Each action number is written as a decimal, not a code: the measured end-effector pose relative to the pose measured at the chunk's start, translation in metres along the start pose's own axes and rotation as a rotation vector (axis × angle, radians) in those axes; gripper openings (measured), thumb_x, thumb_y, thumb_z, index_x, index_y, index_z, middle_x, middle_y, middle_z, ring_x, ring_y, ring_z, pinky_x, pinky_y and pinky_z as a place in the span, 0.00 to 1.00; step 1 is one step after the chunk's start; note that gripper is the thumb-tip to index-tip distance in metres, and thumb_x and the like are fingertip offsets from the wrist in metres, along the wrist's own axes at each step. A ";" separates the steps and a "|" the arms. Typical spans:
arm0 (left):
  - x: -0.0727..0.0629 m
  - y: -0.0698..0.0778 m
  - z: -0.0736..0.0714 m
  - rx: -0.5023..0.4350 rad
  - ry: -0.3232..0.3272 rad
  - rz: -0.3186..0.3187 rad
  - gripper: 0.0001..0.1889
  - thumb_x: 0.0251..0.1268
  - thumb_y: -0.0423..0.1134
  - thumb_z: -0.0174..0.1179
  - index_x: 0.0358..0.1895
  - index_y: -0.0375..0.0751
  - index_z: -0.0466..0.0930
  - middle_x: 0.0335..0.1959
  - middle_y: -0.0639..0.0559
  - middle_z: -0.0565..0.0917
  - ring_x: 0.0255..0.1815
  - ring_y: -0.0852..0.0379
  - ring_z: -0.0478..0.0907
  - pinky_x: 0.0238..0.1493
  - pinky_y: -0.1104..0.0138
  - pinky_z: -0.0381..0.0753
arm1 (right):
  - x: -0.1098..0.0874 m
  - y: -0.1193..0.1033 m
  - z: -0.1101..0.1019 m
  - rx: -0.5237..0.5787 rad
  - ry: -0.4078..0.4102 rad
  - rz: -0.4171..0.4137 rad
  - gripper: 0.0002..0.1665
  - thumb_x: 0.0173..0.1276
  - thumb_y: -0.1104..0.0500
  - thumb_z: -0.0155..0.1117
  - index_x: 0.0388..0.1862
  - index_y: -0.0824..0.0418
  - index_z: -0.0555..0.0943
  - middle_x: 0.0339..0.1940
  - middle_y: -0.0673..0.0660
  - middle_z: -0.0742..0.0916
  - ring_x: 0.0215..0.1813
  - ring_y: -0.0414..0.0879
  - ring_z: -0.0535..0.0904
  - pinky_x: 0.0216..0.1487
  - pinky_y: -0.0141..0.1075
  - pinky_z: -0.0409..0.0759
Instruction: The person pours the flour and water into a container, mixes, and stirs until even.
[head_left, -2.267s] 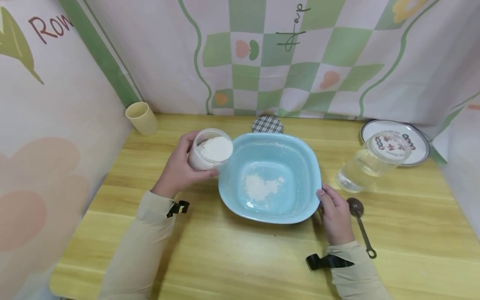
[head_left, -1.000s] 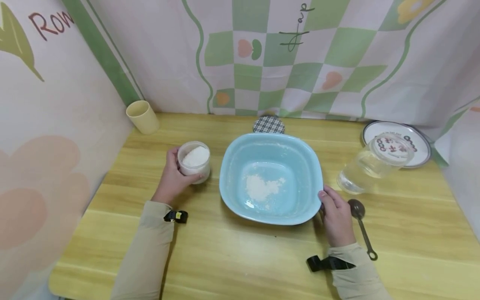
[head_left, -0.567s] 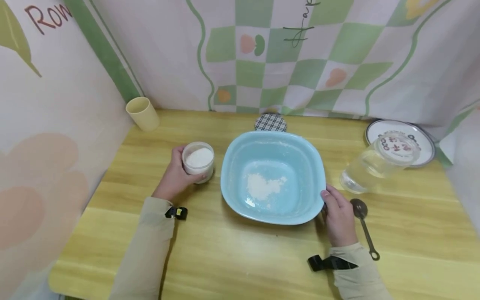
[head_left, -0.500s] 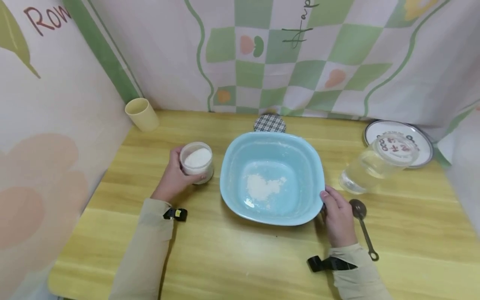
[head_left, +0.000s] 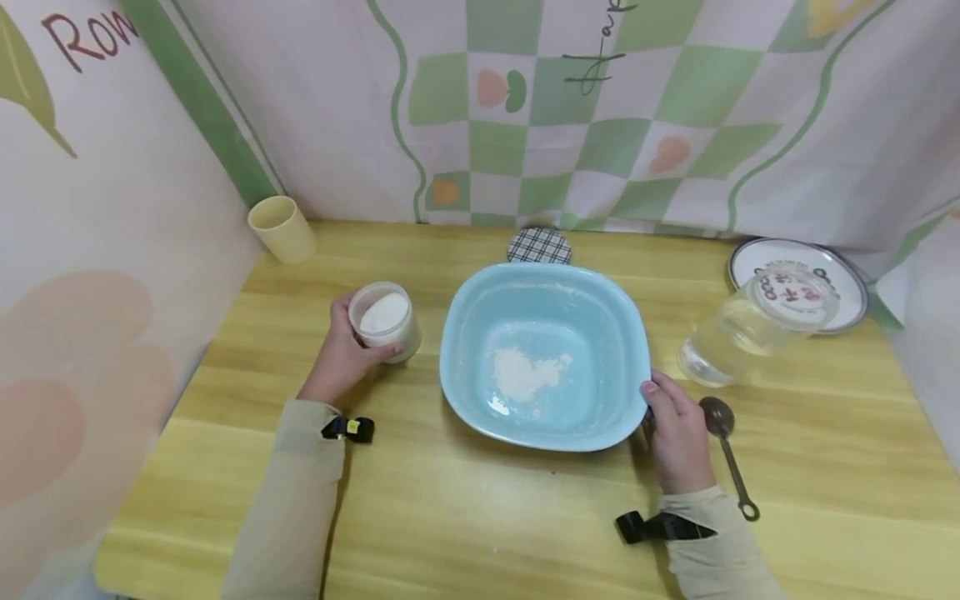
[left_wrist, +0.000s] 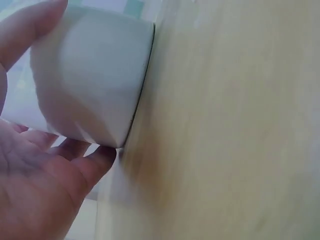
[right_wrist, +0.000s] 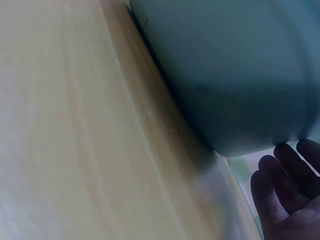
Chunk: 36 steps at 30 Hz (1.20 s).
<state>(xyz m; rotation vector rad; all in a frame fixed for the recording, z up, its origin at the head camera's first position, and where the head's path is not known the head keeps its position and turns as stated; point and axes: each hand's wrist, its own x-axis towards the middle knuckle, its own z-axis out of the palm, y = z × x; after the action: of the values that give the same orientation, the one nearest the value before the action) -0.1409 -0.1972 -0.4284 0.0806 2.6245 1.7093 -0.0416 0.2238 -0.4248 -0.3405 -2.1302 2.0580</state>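
Note:
In the head view, my left hand (head_left: 339, 360) holds a clear jar (head_left: 403, 335) of white powder (head_left: 386, 313) to the left of the basin. The left wrist view shows thumb and fingers on opposite sides of the jar (left_wrist: 95, 75), whose base is at or just above the table. A light-blue basin (head_left: 600, 333) stands in the middle, with a small patch of white powder (head_left: 521, 375) on its bottom. My right hand (head_left: 681, 437) grips the basin's right rim, thumb on top; in the right wrist view its fingertips meet the outer wall of the basin (right_wrist: 230, 80).
A brown measuring spoon (head_left: 727, 450) lies right of my right hand. Behind it stands a clear container of liquid (head_left: 720, 337), partly in front of a white plate (head_left: 765, 254). A yellow cup (head_left: 283, 232) is at the back left, and a checked round piece (head_left: 538, 246) lies behind the basin.
My left hand has carried the jar from beside the basin's left rim down and left to the table; lately it has shifted slightly left. The right hand still holds the basin's rim.

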 end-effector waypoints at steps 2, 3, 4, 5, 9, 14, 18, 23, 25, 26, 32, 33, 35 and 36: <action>0.000 0.000 0.000 0.011 -0.004 -0.012 0.54 0.50 0.38 0.79 0.73 0.37 0.46 0.72 0.35 0.63 0.73 0.39 0.60 0.77 0.47 0.54 | 0.000 0.000 0.000 0.000 0.002 0.002 0.24 0.79 0.60 0.51 0.65 0.76 0.73 0.42 0.39 0.87 0.46 0.34 0.84 0.49 0.23 0.81; -0.001 0.000 0.000 0.014 -0.007 -0.018 0.55 0.51 0.39 0.79 0.74 0.37 0.45 0.72 0.35 0.62 0.74 0.39 0.59 0.77 0.47 0.53 | 0.000 0.000 -0.001 -0.002 0.000 0.001 0.24 0.79 0.60 0.51 0.65 0.76 0.73 0.42 0.38 0.87 0.47 0.34 0.84 0.49 0.23 0.81; -0.002 0.000 0.000 0.015 -0.010 -0.022 0.56 0.51 0.39 0.78 0.75 0.38 0.43 0.73 0.35 0.61 0.74 0.39 0.59 0.77 0.47 0.53 | 0.000 0.001 -0.001 -0.001 -0.002 0.000 0.24 0.79 0.60 0.51 0.65 0.76 0.73 0.42 0.38 0.87 0.47 0.33 0.84 0.49 0.22 0.80; -0.004 0.001 0.000 0.007 -0.013 -0.023 0.57 0.52 0.40 0.78 0.76 0.40 0.42 0.74 0.36 0.61 0.75 0.40 0.58 0.78 0.47 0.52 | 0.000 0.001 -0.001 0.004 -0.006 0.000 0.25 0.79 0.60 0.51 0.65 0.76 0.73 0.42 0.38 0.87 0.48 0.33 0.84 0.50 0.22 0.80; -0.011 0.004 0.002 -0.046 0.041 0.024 0.52 0.58 0.39 0.74 0.76 0.41 0.43 0.74 0.38 0.59 0.77 0.42 0.55 0.78 0.45 0.50 | 0.000 0.001 -0.001 -0.004 -0.012 -0.001 0.24 0.80 0.59 0.51 0.66 0.75 0.73 0.44 0.37 0.87 0.49 0.33 0.83 0.51 0.22 0.80; -0.029 0.026 0.012 -0.069 0.372 0.164 0.31 0.64 0.30 0.64 0.67 0.29 0.62 0.63 0.34 0.70 0.64 0.43 0.66 0.66 0.51 0.65 | -0.001 0.001 -0.002 -0.030 -0.024 0.011 0.25 0.81 0.57 0.50 0.67 0.74 0.73 0.44 0.36 0.87 0.51 0.32 0.82 0.52 0.22 0.79; -0.044 0.042 0.024 -0.194 0.495 0.342 0.12 0.64 0.20 0.58 0.50 0.20 0.72 0.44 0.41 0.78 0.45 0.53 0.73 0.48 0.67 0.74 | 0.000 0.001 -0.002 -0.036 -0.023 0.009 0.25 0.80 0.57 0.50 0.66 0.74 0.74 0.43 0.36 0.87 0.50 0.33 0.82 0.51 0.22 0.79; -0.048 0.044 0.036 -0.317 0.237 0.391 0.08 0.70 0.23 0.55 0.48 0.21 0.75 0.41 0.42 0.80 0.43 0.53 0.77 0.46 0.72 0.79 | 0.000 0.000 -0.002 -0.013 -0.013 0.001 0.25 0.80 0.58 0.51 0.65 0.75 0.74 0.43 0.37 0.87 0.49 0.33 0.83 0.51 0.22 0.80; -0.049 0.046 0.040 -0.313 0.134 0.339 0.11 0.72 0.26 0.55 0.53 0.24 0.75 0.45 0.38 0.81 0.48 0.47 0.79 0.50 0.70 0.81 | 0.000 -0.001 -0.002 0.004 -0.013 -0.002 0.25 0.80 0.59 0.51 0.65 0.75 0.73 0.43 0.38 0.87 0.48 0.34 0.83 0.50 0.23 0.80; -0.049 0.047 0.042 -0.297 0.091 0.312 0.12 0.73 0.27 0.55 0.56 0.26 0.75 0.48 0.36 0.81 0.50 0.44 0.78 0.52 0.69 0.81 | 0.000 -0.001 -0.002 0.008 -0.014 -0.005 0.25 0.80 0.59 0.51 0.65 0.76 0.73 0.43 0.38 0.87 0.48 0.34 0.83 0.49 0.23 0.81; -0.048 0.052 0.051 -0.211 -0.080 0.217 0.20 0.77 0.33 0.53 0.68 0.33 0.69 0.65 0.33 0.74 0.62 0.41 0.75 0.64 0.57 0.77 | -0.002 -0.002 -0.002 0.030 -0.016 -0.017 0.25 0.80 0.59 0.51 0.65 0.78 0.73 0.43 0.41 0.88 0.46 0.35 0.84 0.48 0.24 0.82; -0.047 0.052 0.053 -0.209 -0.087 0.217 0.21 0.77 0.33 0.53 0.68 0.33 0.69 0.66 0.32 0.73 0.63 0.40 0.75 0.65 0.55 0.76 | -0.001 -0.002 -0.002 0.032 -0.018 -0.018 0.25 0.80 0.59 0.51 0.65 0.78 0.72 0.43 0.40 0.88 0.46 0.35 0.84 0.48 0.24 0.81; -0.047 0.052 0.055 -0.212 -0.086 0.223 0.21 0.77 0.33 0.53 0.68 0.33 0.68 0.67 0.33 0.73 0.64 0.39 0.74 0.65 0.51 0.75 | -0.001 -0.002 -0.002 0.027 -0.021 -0.018 0.25 0.80 0.59 0.51 0.65 0.77 0.73 0.43 0.40 0.88 0.47 0.35 0.84 0.49 0.23 0.81; -0.047 0.051 0.056 -0.219 -0.084 0.231 0.21 0.77 0.32 0.53 0.68 0.32 0.68 0.66 0.33 0.73 0.64 0.37 0.74 0.65 0.50 0.75 | -0.001 -0.002 -0.002 0.023 -0.021 -0.017 0.25 0.80 0.59 0.51 0.65 0.77 0.73 0.44 0.40 0.88 0.47 0.35 0.84 0.49 0.23 0.81</action>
<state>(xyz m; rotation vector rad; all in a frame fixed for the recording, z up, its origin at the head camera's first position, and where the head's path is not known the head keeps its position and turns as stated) -0.0903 -0.1274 -0.4052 0.4592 2.4315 2.0023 -0.0399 0.2256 -0.4230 -0.2977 -2.1123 2.0844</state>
